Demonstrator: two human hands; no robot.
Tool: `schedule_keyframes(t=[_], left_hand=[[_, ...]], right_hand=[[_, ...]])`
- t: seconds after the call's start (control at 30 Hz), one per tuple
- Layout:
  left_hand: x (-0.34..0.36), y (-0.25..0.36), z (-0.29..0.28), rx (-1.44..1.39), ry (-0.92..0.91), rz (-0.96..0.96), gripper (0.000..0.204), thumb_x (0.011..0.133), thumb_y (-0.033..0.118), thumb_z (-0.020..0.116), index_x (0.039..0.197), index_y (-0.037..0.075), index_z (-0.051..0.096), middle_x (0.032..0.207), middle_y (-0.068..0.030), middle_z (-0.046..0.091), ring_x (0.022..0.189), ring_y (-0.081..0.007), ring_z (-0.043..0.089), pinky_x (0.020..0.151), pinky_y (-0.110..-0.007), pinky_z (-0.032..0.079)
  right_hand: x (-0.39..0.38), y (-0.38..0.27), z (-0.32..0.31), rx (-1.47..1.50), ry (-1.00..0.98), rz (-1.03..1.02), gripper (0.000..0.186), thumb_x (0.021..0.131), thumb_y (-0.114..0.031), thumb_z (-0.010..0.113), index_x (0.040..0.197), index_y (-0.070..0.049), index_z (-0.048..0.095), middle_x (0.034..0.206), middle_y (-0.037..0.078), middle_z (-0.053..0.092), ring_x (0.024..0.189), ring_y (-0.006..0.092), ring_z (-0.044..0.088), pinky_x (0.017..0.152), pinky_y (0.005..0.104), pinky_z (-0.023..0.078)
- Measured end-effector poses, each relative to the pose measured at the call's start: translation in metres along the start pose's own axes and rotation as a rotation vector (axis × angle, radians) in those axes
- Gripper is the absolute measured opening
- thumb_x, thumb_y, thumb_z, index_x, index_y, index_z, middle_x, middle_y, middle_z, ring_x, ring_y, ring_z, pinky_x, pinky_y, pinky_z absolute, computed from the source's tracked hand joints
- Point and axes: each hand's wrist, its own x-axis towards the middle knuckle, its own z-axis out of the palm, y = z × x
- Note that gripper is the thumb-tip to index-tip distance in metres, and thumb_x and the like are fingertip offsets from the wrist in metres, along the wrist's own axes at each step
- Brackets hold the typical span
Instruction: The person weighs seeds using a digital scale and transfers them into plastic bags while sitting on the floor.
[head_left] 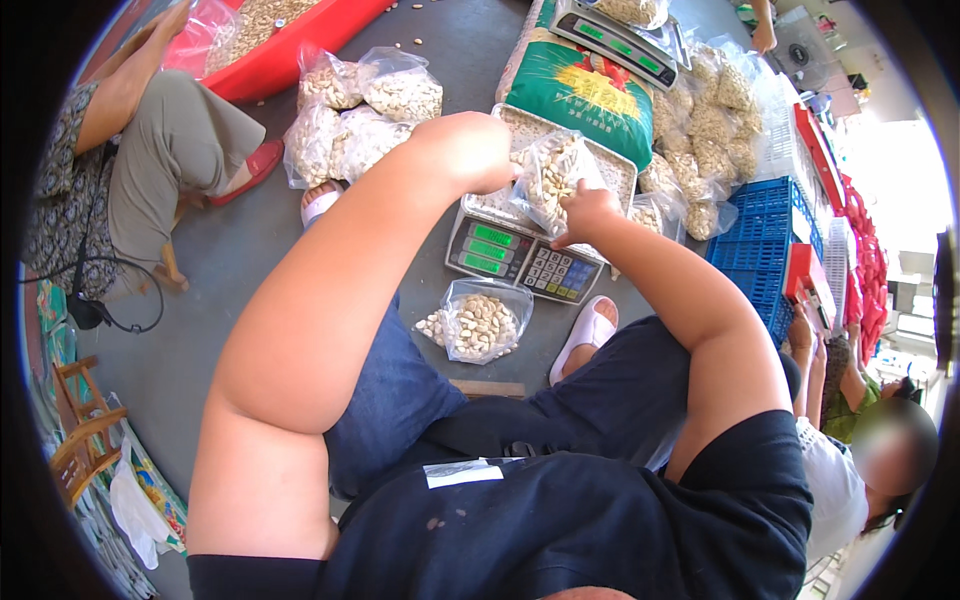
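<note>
A clear plastic bag of pale nuts (552, 180) rests on the pan of a digital scale (524, 258) with green displays and a keypad. My left hand (487, 150) reaches to the bag's left side, its fingers closed at the plastic edge and partly hidden by the hand itself. On the other side my right hand (590, 212) pinches the bag's right edge, with fingers bent over the plastic. Closer to me, an open bag of nuts (482, 322) lies on the floor between my feet, some nuts spilling from its left.
Several filled nut bags (365, 110) lie at the left. Beyond the scale lies a green sack (575, 100) with a second scale (615, 42) on top. More bags (705, 140) and blue crates (755, 245) stand right. A person's knee (190, 140) is at the left beside a red tub (300, 45).
</note>
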Motion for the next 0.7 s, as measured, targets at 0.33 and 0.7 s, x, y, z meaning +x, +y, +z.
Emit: schedule_keyframes(t=[0.33, 0.7], left_hand=[[0.026, 0.001, 0.000, -0.059, -0.066, 0.068, 0.031, 0.075, 0.030, 0.054, 0.089, 0.004, 0.061, 0.080, -0.0142, 0.061, 0.076, -0.0266, 0.058, 0.067, -0.034, 0.044], [0.040, 0.012, 0.013, -0.014, -0.015, 0.027, 0.029, 0.075, 0.027, 0.057, 0.091, 0.003, 0.059, 0.080, -0.0151, 0.060, 0.074, -0.0256, 0.058, 0.066, -0.032, 0.045]], right_hand=[[0.026, 0.077, 0.010, 0.734, 0.280, -0.187, 0.031, 0.076, -0.038, 0.052, 0.082, -0.010, 0.064, 0.084, 0.011, 0.061, 0.080, 0.0284, 0.056, 0.070, 0.0354, 0.043], [-0.154, 0.205, 0.013, 1.095, 0.586, 0.191, 0.026, 0.073, -0.023, 0.059, 0.059, -0.002, 0.056, 0.049, -0.002, 0.046, 0.045, 0.0066, 0.041, 0.042, 0.0232, 0.033]])
